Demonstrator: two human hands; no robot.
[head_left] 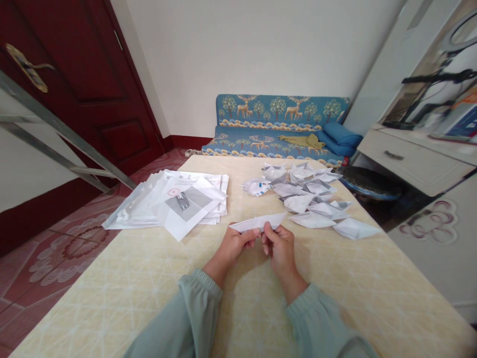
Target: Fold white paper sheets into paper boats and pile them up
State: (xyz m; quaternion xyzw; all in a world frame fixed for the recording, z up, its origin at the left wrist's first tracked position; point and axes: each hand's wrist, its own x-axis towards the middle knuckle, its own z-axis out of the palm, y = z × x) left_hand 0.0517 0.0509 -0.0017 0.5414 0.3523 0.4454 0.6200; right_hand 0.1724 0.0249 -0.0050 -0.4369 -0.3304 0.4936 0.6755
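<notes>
A folded white paper boat [257, 223], long and narrow with pointed ends, is held up over the table between both hands. My left hand [238, 242] pinches its lower edge left of the middle, thumb on the near side. Close beside it, my right hand [278, 244] grips the same edge with thumb and curled fingers. Several finished paper boats [316, 208] sit grouped beyond my right hand, one with blue print on it. To the left lies a stack of paper sheets [149, 199], with a square sheet [192, 208] showing a grey printed picture on top.
The table [253, 308] has a pale yellow patterned cover. Behind it stands a blue bench [257, 141] with a deer print. A metal ladder [74, 144] leans at the left by a dark red door [85, 64]. A round stool [367, 183] and a white cabinet [413, 154] are at the right.
</notes>
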